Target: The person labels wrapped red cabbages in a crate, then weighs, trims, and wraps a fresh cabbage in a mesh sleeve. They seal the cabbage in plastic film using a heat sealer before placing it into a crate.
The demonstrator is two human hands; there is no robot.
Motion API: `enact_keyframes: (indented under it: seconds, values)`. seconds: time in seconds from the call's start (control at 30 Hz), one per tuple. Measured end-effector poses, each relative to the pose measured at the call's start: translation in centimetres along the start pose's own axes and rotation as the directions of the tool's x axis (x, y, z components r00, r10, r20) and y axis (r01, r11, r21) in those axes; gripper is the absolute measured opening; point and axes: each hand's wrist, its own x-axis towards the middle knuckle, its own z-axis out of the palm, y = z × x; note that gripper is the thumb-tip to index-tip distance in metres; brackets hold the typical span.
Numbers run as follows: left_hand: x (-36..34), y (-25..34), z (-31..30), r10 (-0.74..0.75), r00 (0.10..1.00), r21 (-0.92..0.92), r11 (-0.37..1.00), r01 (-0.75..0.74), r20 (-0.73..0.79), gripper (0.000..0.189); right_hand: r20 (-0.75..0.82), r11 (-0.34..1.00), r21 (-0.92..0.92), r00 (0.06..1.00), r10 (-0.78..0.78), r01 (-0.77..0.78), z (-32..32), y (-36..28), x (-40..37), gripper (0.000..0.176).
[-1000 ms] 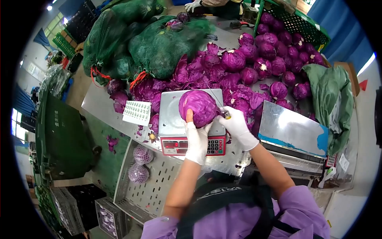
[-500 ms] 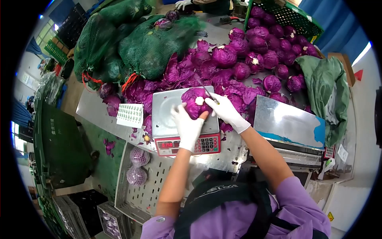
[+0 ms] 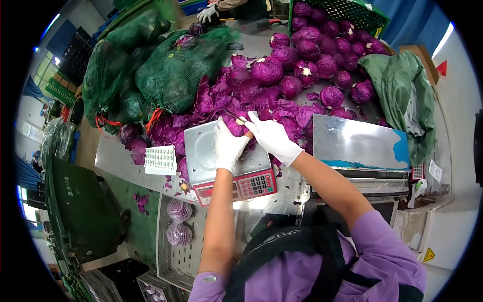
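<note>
My left hand [image 3: 229, 145], in a white glove, is wrapped round the left side of a purple cabbage [image 3: 235, 126]. The cabbage is over the far edge of a scale [image 3: 201, 161] with a red keypad, and both hands partly cover it. In my right hand [image 3: 271, 137], also gloved, is a knife [image 3: 232, 115] whose thin dark blade lies across the cabbage near its pale stem. Loose purple leaves [image 3: 216, 98] lie just beyond the scale. A sheet of labels [image 3: 160, 160] is to the left of the scale.
Whole cabbages [image 3: 307, 50] spill from a green crate [image 3: 372, 17]. Green net sacks [image 3: 168, 75] stand at the back left. A metal plate [image 3: 352, 141] is on the right. Two netted cabbages [image 3: 179, 234] sit in a grey crate [image 3: 193, 261]. Another person's gloved hand [image 3: 207, 13] is at the far side.
The view has shifted. Both hands and the cabbage have moved toward the scale's far edge, and my left hand has moved up along the cabbage's left side.
</note>
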Motion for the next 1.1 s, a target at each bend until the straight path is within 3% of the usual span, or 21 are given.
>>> enact_keyframes:
  seconds: [0.27, 0.33, 0.37, 0.4, 0.47, 0.53, 0.6, 0.67, 0.73, 0.8, 0.87, 0.93, 1.03, 1.07, 1.1]
  values:
    - [0.2, 1.4, 0.3, 0.005, 1.0, 0.149, 0.989, -0.004, -0.009, 0.11, -0.08, 0.998, -0.026, 0.995, -0.055, 0.053, 0.0, 1.2, 0.9, 0.049]
    - [0.1, 1.2, 0.5, 0.013, 0.999, 0.166, 0.986, -0.008, -0.031, 0.109, -0.163, 0.991, 0.066, 0.981, -0.106, 0.118, 0.3, 1.8, 1.8, 0.055]
    - [-0.2, 1.0, 0.4, 0.049, 0.998, 0.191, 0.981, -0.039, -0.044, 0.108, -0.087, 0.993, 0.118, 0.996, 0.019, -0.008, -0.8, 1.1, 1.9, 0.055]
    - [-0.3, 0.8, 0.5, 0.082, 0.995, 0.215, 0.974, -0.068, -0.057, 0.107, -0.091, 0.993, 0.121, 0.996, 0.023, -0.012, -0.6, 1.4, 2.5, 0.055]
    - [-0.3, 0.7, 0.6, 0.082, 0.994, 0.174, 0.982, -0.069, -0.068, 0.105, -0.179, 0.981, 0.069, 0.97, -0.167, 0.181, 0.0, 2.1, 3.5, 0.045]
    - [-0.3, 0.7, 0.2, 0.039, 0.999, 0.088, 0.995, -0.036, -0.032, 0.105, -0.18, 0.983, 0.074, 0.972, -0.152, 0.168, -0.3, 2.7, 4.1, 0.041]
    - [-2.3, 1.3, 0.0, 0.126, 0.992, 0.232, 0.965, -0.124, 0.005, 0.104, -0.229, 0.991, -0.046, 0.964, -0.135, 0.128, -2.6, 3.9, 5.5, 0.038]
    - [-4.6, 1.4, 0.5, 0.205, 0.976, 0.239, 0.953, -0.184, -0.068, 0.107, -0.399, 0.963, -0.1, 0.877, -0.268, 0.25, -2.7, 7.6, 8.7, 0.035]
    - [-4.8, -0.4, 0.9, 0.222, 0.966, 0.162, 0.966, -0.2, -0.131, 0.109, -0.378, 0.993, 0.116, 0.923, 0.073, -0.031, -4.8, 7.5, 9.0, 0.042]
    - [-3.9, -2.2, 0.7, 0.191, 0.974, 0.011, 0.982, -0.191, -0.122, 0.107, -0.385, 0.991, 0.132, 0.921, 0.06, -0.009, -5.9, 5.4, 6.8, 0.055]
    - [-3.6, -3.2, 0.3, 0.181, 0.979, -0.087, 0.978, -0.189, -0.096, 0.104, -0.213, 0.938, 0.329, 0.976, -0.037, 0.107, -4.9, 3.3, 4.6, 0.077]
    - [-3.8, -3.9, -0.3, 0.199, 0.978, -0.179, 0.962, -0.206, -0.056, 0.109, -0.336, 0.962, 0.204, 0.936, -0.104, 0.181, -1.3, 2.7, 3.7, 0.084]
    - [-5.1, -4.5, -1.1, 0.269, 0.963, -0.217, 0.938, -0.269, -0.029, 0.107, -0.214, 0.94, 0.296, 0.971, -0.107, 0.168, 0.3, 2.6, 2.7, 0.083]
    - [-5.5, -4.3, -1.4, 0.317, 0.948, -0.206, 0.927, -0.315, -0.021, 0.107, -0.147, 0.896, 0.42, 0.985, -0.09, 0.145, 0.8, 2.8, 2.8, 0.075]
    - [-5.9, -4.2, -1.6, 0.272, 0.962, -0.313, 0.916, -0.249, 0.029, 0.108, -0.108, 0.874, 0.457, 0.986, -0.128, 0.164, 1.0, 3.4, 3.0, 0.069]
